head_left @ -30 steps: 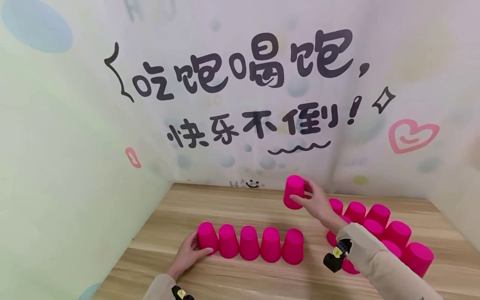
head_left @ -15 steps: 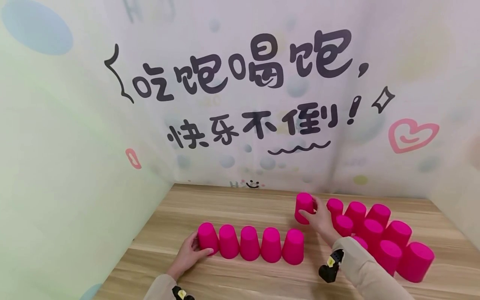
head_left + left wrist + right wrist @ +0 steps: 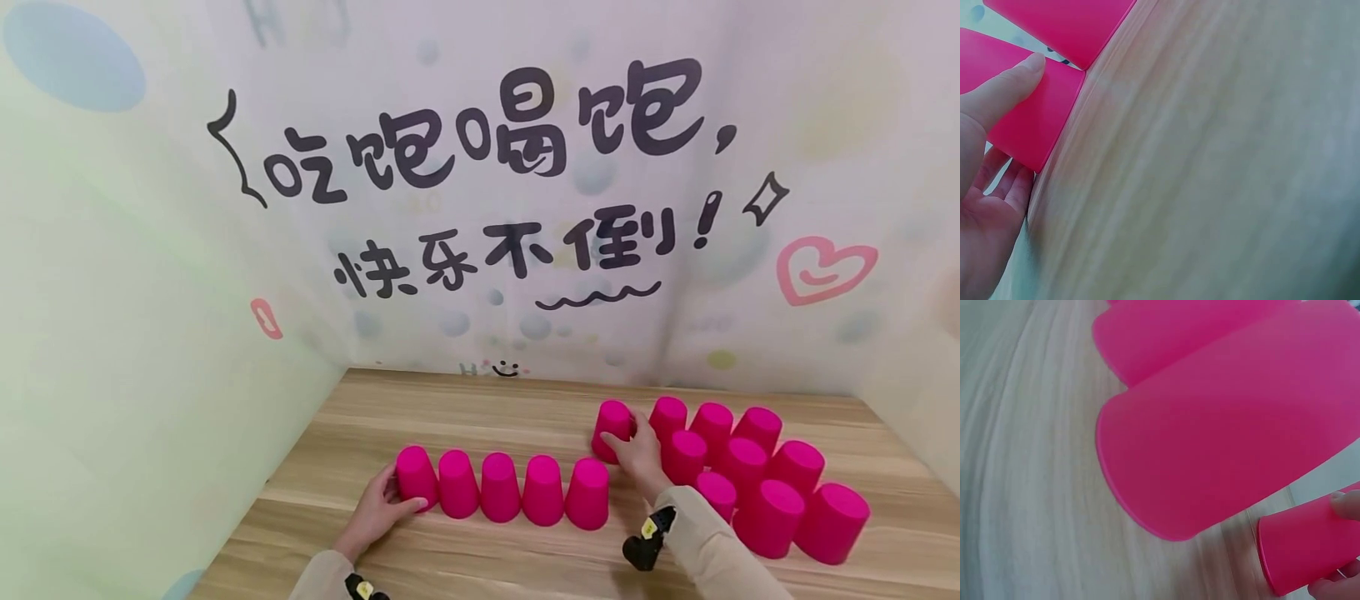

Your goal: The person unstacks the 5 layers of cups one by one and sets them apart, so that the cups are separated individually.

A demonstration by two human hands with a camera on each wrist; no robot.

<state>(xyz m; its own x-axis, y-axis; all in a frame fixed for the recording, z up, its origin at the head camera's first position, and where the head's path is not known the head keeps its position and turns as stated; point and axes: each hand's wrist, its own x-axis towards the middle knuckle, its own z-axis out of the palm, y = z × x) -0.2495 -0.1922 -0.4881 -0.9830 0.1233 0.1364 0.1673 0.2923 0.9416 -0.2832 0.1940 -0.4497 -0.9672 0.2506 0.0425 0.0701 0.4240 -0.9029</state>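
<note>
Upside-down pink cups stand in a straight row across the table's middle. At the row's left end my left hand (image 3: 375, 510) grips the end cup (image 3: 414, 479); in the left wrist view the thumb lies across this cup (image 3: 1029, 119) and the fingers are behind it. Beyond the row's right end, my right hand (image 3: 641, 454) holds another upside-down cup (image 3: 611, 433) by its side. The right wrist view has that held cup (image 3: 1310, 544) at lower right, its rim low by the tabletop; whether it touches is unclear. The row's right-end cup (image 3: 587, 496) is nearest to it.
Several more upside-down pink cups (image 3: 768, 517) stand grouped on the right of the wooden table (image 3: 495, 567), close to my right forearm. A printed cloth wall (image 3: 525, 333) rises behind the table, and a pale wall (image 3: 150, 400) borders its left side.
My right hand has lowered its cup toward the table, slightly rightward and nearer to me. The left hand and the row of cups have stayed in place.
</note>
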